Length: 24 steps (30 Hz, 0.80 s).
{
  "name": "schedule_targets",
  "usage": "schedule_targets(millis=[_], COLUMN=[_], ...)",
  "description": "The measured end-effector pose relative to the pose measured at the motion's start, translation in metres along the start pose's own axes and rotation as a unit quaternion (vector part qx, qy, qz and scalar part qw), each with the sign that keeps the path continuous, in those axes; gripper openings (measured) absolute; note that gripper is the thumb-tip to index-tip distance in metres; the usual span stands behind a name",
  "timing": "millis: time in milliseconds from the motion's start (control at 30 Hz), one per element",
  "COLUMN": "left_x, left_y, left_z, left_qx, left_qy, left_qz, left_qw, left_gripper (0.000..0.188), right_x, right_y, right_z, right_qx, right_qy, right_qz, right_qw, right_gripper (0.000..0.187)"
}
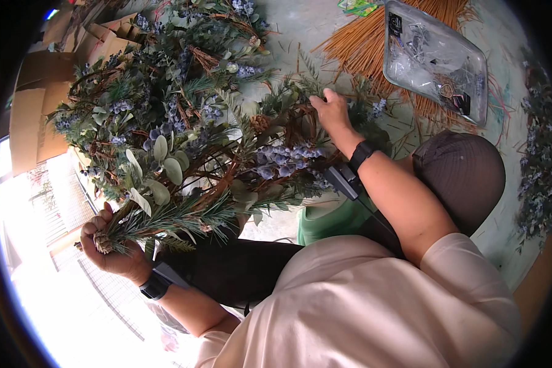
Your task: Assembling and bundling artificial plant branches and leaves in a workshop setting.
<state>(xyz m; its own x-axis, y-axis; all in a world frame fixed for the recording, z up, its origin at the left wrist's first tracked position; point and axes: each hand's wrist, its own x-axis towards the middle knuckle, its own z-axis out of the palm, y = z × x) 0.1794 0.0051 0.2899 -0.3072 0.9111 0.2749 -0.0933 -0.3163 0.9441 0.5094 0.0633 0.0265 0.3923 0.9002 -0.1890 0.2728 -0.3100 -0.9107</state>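
Observation:
Across my lap lies a twig wreath, dressed with green pine needles, rounded pale leaves, blue berries and a brown pine cone. At its lower left end, my left hand is closed around a pine sprig, a second pine cone showing between the fingers. My right hand is at the wreath's far right edge, fingers bent and drawn together against the foliage. Whatever the right fingertips pinch is too small or hidden to make out. Each wrist wears a black band.
More berry-and-leaf greenery is heaped at the far left beside cardboard boxes. A clear plastic tray rests over a bundle of brown sticks. A dark cap is close by my right arm. Another garland lies along the right.

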Motion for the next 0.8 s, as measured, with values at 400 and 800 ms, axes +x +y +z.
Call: schedule_targets(millis=[400, 800], left_x=[-0.002, -0.002], left_y=[-0.009, -0.008], left_z=[0.009, 0.001], left_qx=[0.007, -0.004], left_qy=[-0.053, -0.04], left_qz=[0.014, -0.003], left_qw=[0.998, 0.999], left_gripper=[0.023, 0.023], right_x=[0.009, -0.023], right_y=[0.002, -0.007], right_z=[-0.006, -0.013], right_qx=[-0.079, -0.228], right_qy=[-0.062, 0.041], right_qz=[-0.01, -0.262], right_qw=[0.995, 0.937], right_gripper=[0.031, 0.02])
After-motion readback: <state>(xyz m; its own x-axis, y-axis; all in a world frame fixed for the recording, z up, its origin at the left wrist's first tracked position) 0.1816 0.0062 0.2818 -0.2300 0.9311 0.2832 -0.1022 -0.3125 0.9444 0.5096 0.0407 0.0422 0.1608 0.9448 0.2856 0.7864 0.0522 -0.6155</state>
